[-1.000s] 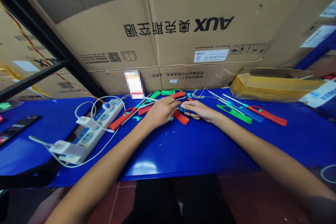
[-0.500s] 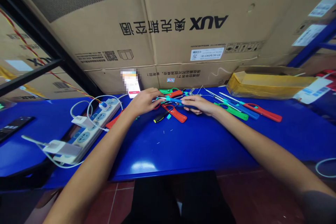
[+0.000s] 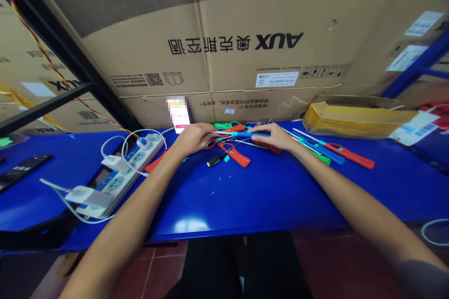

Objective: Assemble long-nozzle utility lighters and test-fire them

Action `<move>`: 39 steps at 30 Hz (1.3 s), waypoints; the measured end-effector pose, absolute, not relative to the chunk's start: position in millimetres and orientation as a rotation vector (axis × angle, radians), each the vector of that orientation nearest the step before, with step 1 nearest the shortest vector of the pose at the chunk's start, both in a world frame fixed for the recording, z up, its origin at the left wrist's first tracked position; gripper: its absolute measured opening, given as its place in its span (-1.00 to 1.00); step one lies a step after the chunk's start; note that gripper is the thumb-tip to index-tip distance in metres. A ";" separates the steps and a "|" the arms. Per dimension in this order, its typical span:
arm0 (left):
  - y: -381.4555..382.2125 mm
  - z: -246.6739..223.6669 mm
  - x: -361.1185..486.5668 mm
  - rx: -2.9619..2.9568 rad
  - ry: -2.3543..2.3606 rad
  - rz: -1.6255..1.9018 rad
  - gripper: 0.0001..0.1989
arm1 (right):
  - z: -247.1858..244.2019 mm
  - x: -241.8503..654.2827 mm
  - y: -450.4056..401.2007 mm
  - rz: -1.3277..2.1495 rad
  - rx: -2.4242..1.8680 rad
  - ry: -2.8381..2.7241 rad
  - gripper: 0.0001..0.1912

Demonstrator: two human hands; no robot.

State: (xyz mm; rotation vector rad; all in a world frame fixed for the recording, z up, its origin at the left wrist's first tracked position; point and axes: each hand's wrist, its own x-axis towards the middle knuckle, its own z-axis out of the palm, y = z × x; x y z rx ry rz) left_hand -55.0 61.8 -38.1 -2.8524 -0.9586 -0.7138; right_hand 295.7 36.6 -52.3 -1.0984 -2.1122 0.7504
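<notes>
A blue long-nosed lighter [image 3: 247, 135] with a metal tube lies crosswise between my hands, just over the blue table. My left hand [image 3: 196, 140] is closed around the tube end, its fingertips partly hidden. On the blue handle, my right hand [image 3: 275, 136] keeps its fingers curled. Beneath and around them are a red handle piece [image 3: 237, 155], a green handle piece [image 3: 221, 126], thin metal rods and a black-and-yellow screwdriver [image 3: 216, 159]. Right of my right hand lie a red lighter [image 3: 354, 156], another blue lighter [image 3: 332, 153] and a partly covered green lighter [image 3: 322, 158].
A power strip [image 3: 121, 175] with white chargers and cables stands left. A lit phone [image 3: 181, 121] leans on the large cardboard box [image 3: 224, 18] at the back. An open yellow-taped box [image 3: 354, 119] sits back right. Another phone [image 3: 24, 170] lies far left.
The blue lighter has shifted slightly right with my right hand, and its metal tube shows more clearly. My head view has tilted a little; the loose pieces stay put.
</notes>
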 end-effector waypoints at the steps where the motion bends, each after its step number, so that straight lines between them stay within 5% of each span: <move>1: 61.3 -38.5 -54.7 -2.852 -0.959 -0.718 -0.66 | -52.4 295.3 36.0 0.724 -1.088 -2.116 -0.67; 12: 57.0 -36.1 -49.8 -2.848 -0.999 -0.677 -0.64 | -48.2 296.8 28.7 0.272 -1.093 -2.290 -0.71; 39: 61.7 -34.0 -59.8 -2.968 -1.011 -0.709 -0.71 | -53.9 295.2 29.6 0.118 -1.228 -2.300 -0.69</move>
